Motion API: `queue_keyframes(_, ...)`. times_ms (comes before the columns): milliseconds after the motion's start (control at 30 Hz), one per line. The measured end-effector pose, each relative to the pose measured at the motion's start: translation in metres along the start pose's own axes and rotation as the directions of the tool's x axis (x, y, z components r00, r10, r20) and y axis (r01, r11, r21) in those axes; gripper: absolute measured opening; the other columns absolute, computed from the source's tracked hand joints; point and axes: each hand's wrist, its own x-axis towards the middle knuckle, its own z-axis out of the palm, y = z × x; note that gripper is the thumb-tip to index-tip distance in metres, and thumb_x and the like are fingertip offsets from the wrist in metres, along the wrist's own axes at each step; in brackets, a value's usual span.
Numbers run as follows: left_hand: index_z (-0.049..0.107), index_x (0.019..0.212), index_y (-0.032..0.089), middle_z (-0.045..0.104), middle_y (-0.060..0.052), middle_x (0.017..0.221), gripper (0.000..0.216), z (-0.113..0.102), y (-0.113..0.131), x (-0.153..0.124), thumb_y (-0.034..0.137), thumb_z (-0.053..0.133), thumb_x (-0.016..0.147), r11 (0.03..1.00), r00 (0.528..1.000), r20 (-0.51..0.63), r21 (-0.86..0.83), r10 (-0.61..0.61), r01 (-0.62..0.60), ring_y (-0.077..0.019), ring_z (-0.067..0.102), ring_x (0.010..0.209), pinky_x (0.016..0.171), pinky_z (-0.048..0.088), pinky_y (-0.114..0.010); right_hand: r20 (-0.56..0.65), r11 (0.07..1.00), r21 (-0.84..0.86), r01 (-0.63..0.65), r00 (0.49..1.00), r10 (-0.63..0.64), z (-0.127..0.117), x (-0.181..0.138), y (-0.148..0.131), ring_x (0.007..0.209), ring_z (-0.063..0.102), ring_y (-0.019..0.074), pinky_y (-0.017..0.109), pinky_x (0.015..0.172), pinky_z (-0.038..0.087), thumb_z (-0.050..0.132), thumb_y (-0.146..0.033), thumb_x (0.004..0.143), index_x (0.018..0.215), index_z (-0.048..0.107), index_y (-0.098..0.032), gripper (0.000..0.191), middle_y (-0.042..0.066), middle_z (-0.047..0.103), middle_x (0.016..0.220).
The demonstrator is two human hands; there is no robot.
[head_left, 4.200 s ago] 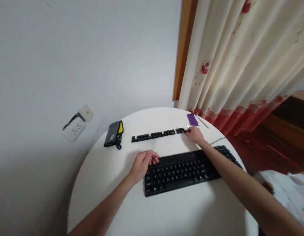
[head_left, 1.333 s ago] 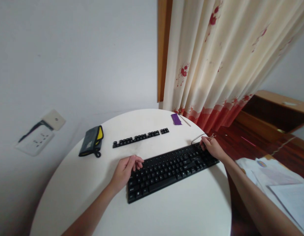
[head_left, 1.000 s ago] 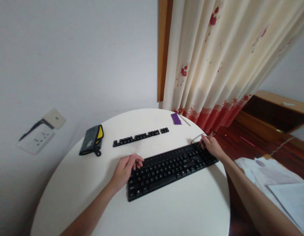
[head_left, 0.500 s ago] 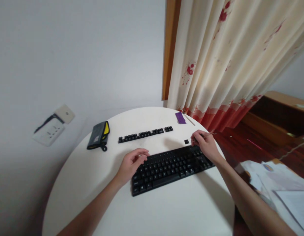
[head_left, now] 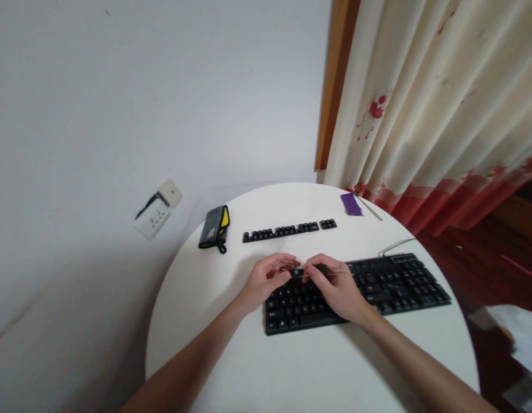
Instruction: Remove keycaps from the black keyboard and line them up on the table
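Right hand (head_left: 334,284), pinching wire puller (head_left: 322,269), moved beside left hand (head_left: 266,279) (grip unclear); both partly obscure keyboard (head_left: 401,289); pouch (head_left: 213,227), cloth (head_left: 352,204) beyond.

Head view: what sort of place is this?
Probably a room in a home, judging by the floral curtain, the wall socket and the white table with a keyboard on it.

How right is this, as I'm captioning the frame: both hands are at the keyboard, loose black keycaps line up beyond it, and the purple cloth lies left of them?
One slip: the purple cloth lies right of the loose black keycaps, not left, as the head view shows. The rest stands.
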Motion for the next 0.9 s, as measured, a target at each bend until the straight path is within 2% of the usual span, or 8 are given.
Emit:
queue_keyframes(233,0.068,0.103,0.015,0.073,-0.009,0.104,0.025,0.002,-0.004,-0.002,0.029,0.072,0.083,0.997,0.999,0.020,0.070,-0.044,0.042,-0.0208,0.068,0.098,0.092,0.050,-0.034,0.042,0.999,-0.033,0.014,0.999,-0.012,-0.004,-0.011,0.007,0.074,0.064,0.0154,0.027,0.073,0.048,0.053,-0.024,0.094,0.087,0.066,-0.019,0.016,0.001,0.069,0.076)
queue_keyframes(400,0.068,0.099,0.014,0.072,-0.007,0.097,0.024,0.001,-0.006,-0.002,0.029,0.074,0.081,0.993,0.997,0.022,0.103,-0.067,0.065,-0.0183,0.067,0.091,0.085,0.051,-0.030,0.054,0.999,-0.044,0.017,0.998,-0.014,-0.004,-0.013,0.011,0.074,0.064,0.0150,0.026,0.072,0.048,0.053,-0.023,0.094,0.088,0.067,-0.019,0.015,0.001,0.070,0.077)
queue_keyframes(700,0.065,0.095,0.014,0.068,-0.004,0.085,0.027,0.000,-0.009,-0.001,0.032,0.076,0.079,0.994,0.995,0.041,0.060,-0.092,0.089,-0.0147,0.065,0.077,0.072,0.049,-0.026,0.039,0.992,-0.075,0.099,0.995,-0.097,0.009,-0.016,0.010,0.074,0.065,0.0143,0.025,0.072,0.049,0.053,-0.018,0.093,0.092,0.067,-0.019,0.014,0.002,0.070,0.082)
queue_keyframes(900,0.070,0.097,0.015,0.068,-0.006,0.093,0.019,0.001,-0.007,0.000,0.029,0.070,0.085,0.998,0.997,0.064,0.044,-0.045,0.043,-0.0152,0.064,0.080,0.069,0.052,-0.025,-0.039,0.996,-0.044,0.074,0.996,-0.075,0.015,-0.019,0.012,0.078,0.069,0.0151,0.025,0.075,0.052,0.053,-0.019,0.094,0.094,0.066,-0.020,0.013,0.002,0.072,0.085)
